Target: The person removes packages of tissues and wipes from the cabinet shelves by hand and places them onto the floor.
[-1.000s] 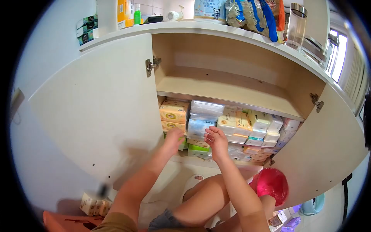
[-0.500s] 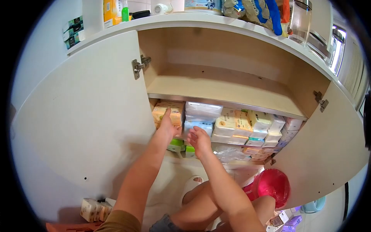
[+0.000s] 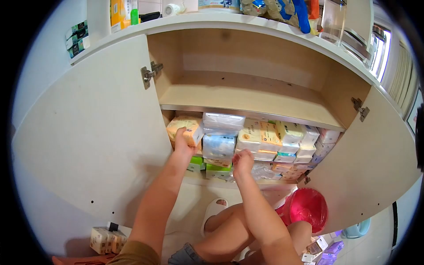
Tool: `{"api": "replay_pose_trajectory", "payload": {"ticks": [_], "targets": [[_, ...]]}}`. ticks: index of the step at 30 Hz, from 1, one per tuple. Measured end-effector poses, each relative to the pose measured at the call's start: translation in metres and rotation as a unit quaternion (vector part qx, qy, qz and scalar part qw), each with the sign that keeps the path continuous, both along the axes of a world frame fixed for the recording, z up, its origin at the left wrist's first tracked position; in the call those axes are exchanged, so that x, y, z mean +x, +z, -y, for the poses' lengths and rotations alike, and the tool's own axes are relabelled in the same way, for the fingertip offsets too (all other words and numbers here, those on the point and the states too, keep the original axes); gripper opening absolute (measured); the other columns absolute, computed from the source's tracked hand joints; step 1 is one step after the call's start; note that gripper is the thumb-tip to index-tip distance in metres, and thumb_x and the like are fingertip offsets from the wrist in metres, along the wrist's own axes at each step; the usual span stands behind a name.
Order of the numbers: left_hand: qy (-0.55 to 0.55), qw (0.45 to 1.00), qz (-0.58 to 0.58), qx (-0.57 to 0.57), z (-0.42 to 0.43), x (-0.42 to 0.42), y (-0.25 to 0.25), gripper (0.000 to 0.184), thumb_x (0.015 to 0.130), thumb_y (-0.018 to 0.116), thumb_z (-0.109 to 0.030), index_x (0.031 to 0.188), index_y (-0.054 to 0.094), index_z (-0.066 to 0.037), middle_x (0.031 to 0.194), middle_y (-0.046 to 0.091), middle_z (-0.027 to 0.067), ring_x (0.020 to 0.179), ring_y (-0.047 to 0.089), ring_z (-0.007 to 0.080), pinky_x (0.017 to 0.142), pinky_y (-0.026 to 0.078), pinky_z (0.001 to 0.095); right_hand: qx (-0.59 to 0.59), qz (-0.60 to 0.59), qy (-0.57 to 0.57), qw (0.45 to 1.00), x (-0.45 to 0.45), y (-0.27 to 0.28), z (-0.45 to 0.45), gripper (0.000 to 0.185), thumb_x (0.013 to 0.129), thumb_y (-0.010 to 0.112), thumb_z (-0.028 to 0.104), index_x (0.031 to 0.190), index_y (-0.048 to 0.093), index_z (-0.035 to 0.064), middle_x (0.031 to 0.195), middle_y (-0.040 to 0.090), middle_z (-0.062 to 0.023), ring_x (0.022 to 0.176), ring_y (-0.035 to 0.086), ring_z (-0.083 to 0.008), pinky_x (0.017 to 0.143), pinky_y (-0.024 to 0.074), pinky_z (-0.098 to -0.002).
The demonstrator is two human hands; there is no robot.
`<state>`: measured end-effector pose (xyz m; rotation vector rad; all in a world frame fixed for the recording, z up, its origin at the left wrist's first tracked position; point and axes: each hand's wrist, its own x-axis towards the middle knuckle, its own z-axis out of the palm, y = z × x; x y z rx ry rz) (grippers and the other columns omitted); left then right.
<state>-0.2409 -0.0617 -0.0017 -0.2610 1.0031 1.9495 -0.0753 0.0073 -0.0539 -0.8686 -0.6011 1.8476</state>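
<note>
A yellow-orange tissue pack [image 3: 188, 125] sits at the left end of the lower shelf, its front tilted toward me. My left hand [image 3: 183, 142] is closed on it, with the thumb on top and fingers at the lower front edge. Beside it is a blue tissue pack [image 3: 219, 145], under a white pack [image 3: 224, 120]. My right hand [image 3: 243, 162] is in front of the cream tissue packs [image 3: 249, 136], fingers curled in; whatever they may hold is hidden. Crumpled clear plastic [image 3: 264, 170] lies just right of that hand.
Both cabinet doors, left [image 3: 88, 132] and right [image 3: 366, 163], stand open. The upper shelf [image 3: 247, 92] juts above the packs. Green packs [image 3: 217, 171] lie below. A red bin [image 3: 309, 207] stands at the right, and more packs [image 3: 106, 240] at lower left.
My left hand has tilted the yellow-orange pack forward. My right hand has shifted right, away from the blue pack, and its fingers have curled. The view has shifted slightly.
</note>
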Motion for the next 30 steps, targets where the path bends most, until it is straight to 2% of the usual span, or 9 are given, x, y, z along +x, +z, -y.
{"api": "replay_pose_trajectory", "payload": {"ticks": [2, 5, 10, 13, 15, 19, 24, 27, 30], "targets": [[0.019, 0.999, -0.008, 0.027, 0.007, 0.004, -0.012, 0.041, 0.061, 0.058, -0.034, 0.092, 0.046, -0.011, 0.088, 0.05, 0.0015, 0.078, 0.047, 0.0135, 0.065, 0.035, 0.0255, 0.024, 0.004, -0.122, 0.992, 0.004, 0.002, -0.005, 0.042, 0.07, 0.044, 0.003, 0.11, 0.03, 0.0082, 0.073, 0.042, -0.0024, 0.058, 0.042, -0.0105, 0.048, 0.0383, -0.0232], [0.03, 0.997, -0.005, 0.067, 0.012, -0.01, -0.046, 0.044, 0.061, 0.057, -0.036, 0.095, 0.045, -0.01, 0.094, 0.047, 0.0031, 0.084, 0.044, 0.0142, 0.072, 0.032, 0.0278, 0.063, 0.026, -0.142, 0.987, 0.011, 0.008, -0.01, 0.048, 0.069, 0.046, 0.003, 0.112, 0.027, 0.0117, 0.081, 0.038, -0.0022, 0.061, 0.04, -0.0103, 0.05, 0.0376, -0.0236], [0.013, 0.998, -0.023, 0.065, 0.025, 0.004, -0.031, 0.046, 0.064, 0.056, -0.037, 0.097, 0.043, -0.008, 0.1, 0.044, 0.004, 0.09, 0.041, 0.0151, 0.076, 0.032, 0.0317, 0.071, 0.06, -0.12, 0.988, 0.018, 0.004, -0.02, 0.047, 0.07, 0.049, 0.006, 0.112, 0.027, 0.0126, 0.087, 0.036, -0.0014, 0.067, 0.04, -0.0102, 0.052, 0.0381, -0.0245], [-0.047, 0.99, -0.012, 0.133, 0.025, 0.009, -0.011, 0.046, 0.065, 0.056, -0.037, 0.098, 0.042, -0.008, 0.101, 0.042, 0.0046, 0.09, 0.039, 0.0162, 0.077, 0.032, 0.0322, 0.058, 0.085, -0.114, 0.988, 0.018, 0.007, -0.021, 0.045, 0.072, 0.05, 0.009, 0.111, 0.029, 0.012, 0.09, 0.037, -0.0013, 0.068, 0.04, -0.01, 0.054, 0.0379, -0.0246], [-0.047, 0.995, -0.053, 0.077, 0.02, 0.011, -0.003, 0.047, 0.066, 0.057, -0.036, 0.1, 0.041, -0.007, 0.099, 0.043, 0.0058, 0.087, 0.04, 0.0174, 0.076, 0.032, 0.031, 0.052, 0.093, -0.114, 0.988, 0.018, 0.006, -0.023, 0.043, 0.072, 0.051, 0.01, 0.11, 0.03, 0.0115, 0.091, 0.037, -0.0014, 0.068, 0.04, -0.01, 0.054, 0.0377, -0.0245], [-0.014, 0.997, -0.013, 0.08, 0.016, 0.005, -0.007, 0.046, 0.066, 0.057, -0.033, 0.1, 0.041, -0.009, 0.097, 0.044, 0.007, 0.085, 0.041, 0.018, 0.074, 0.034, 0.0303, 0.077, 0.069, -0.097, 0.99, 0.02, 0.006, -0.022, 0.04, 0.072, 0.054, 0.015, 0.106, 0.034, 0.0108, 0.091, 0.039, -0.0015, 0.065, 0.039, -0.0089, 0.054, 0.035, -0.0218], [0.029, 0.994, -0.047, 0.096, 0.026, 0.012, -0.017, 0.035, 0.064, 0.055, -0.03, 0.094, 0.044, -0.014, 0.087, 0.048, 0.0008, 0.076, 0.043, 0.0127, 0.059, 0.032, 0.0256, 0.142, 0.02, -0.091, 0.985, 0.021, 0.009, -0.025, 0.044, 0.071, 0.059, 0.024, 0.104, 0.035, 0.0089, 0.088, 0.039, -0.0021, 0.061, 0.037, -0.0074, 0.051, 0.0327, -0.0196], [0.014, 0.993, -0.076, 0.091, 0.031, 0.011, -0.02, 0.032, 0.064, 0.053, -0.031, 0.092, 0.045, -0.016, 0.085, 0.049, -0.0016, 0.073, 0.043, 0.0108, 0.054, 0.029, 0.0238, 0.119, 0.066, -0.102, 0.985, 0.014, 0.013, -0.028, 0.05, 0.069, 0.061, 0.03, 0.106, 0.031, 0.013, 0.085, 0.041, -0.0024, 0.062, 0.04, -0.0096, 0.05, 0.0346, -0.0213], [-0.04, 0.988, -0.117, 0.089, 0.045, 0.011, -0.025, 0.031, 0.064, 0.051, -0.03, 0.092, 0.045, -0.017, 0.086, 0.049, -0.001, 0.072, 0.044, 0.0119, 0.053, 0.029, 0.0234, 0.139, 0.116, -0.14, 0.973, 0.003, 0.015, -0.032, 0.048, 0.07, 0.061, 0.026, 0.102, 0.032, 0.0048, 0.09, 0.039, -0.0071, 0.068, 0.041, -0.0123, 0.058, 0.0373, -0.024]]}}
